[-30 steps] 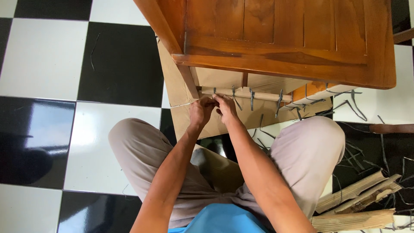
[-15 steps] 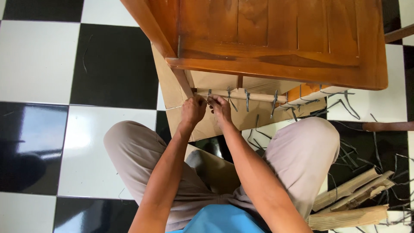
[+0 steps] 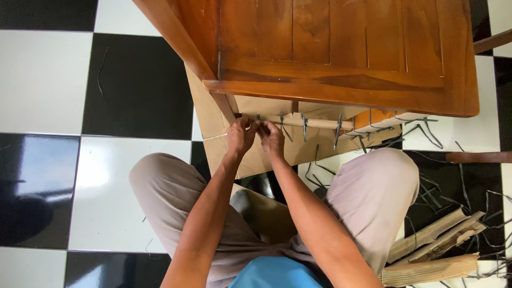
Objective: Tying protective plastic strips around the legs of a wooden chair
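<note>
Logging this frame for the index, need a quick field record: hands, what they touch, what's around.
left hand: pinching at the rail's left end
right hand: beside the left, fingers at the rail
rail: pale wooden bar under the chair, grey strips looped round it
chair: brown wood
cardboard: under the rail
floor: black and white tiles
scraps: wood pieces at the person's right

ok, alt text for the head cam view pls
Seen from above, a seated person's left hand and right hand meet at a wooden rail under a brown wooden chair, fingers pinching a dark strip tied there. Checkered floor.
</note>
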